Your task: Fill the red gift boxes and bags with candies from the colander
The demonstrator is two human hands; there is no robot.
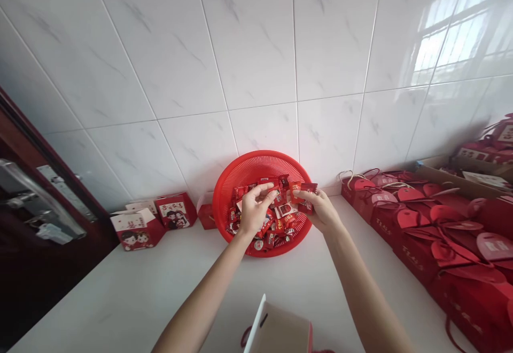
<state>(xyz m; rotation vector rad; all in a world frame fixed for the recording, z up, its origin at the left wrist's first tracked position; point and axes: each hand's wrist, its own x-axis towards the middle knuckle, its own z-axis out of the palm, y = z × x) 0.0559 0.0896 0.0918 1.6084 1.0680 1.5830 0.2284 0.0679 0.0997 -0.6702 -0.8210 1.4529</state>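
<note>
A round red plastic basket (228, 179) full of small wrapped candies (276, 226) stands against the tiled wall. My right hand (323, 213) is over its right side, closed on a few red wrapped candies (306, 188) held between thumb and fingers. Over the middle of the basket, my left hand (254, 210) is curled in a pinch. A red wrapper shows at its fingertips, partly hidden by the thumb. Below my forearms, at the bottom edge, an opened box (280, 329) with a pale inside is only partly in view.
Small red and white gift boxes (138, 230) with cartoon figures stand left of the basket. Rows of red gift boxes (420, 259) with cord handles fill the right side. Behind them is a cardboard carton (444, 174). A dark wooden frame (52, 267) bounds the left.
</note>
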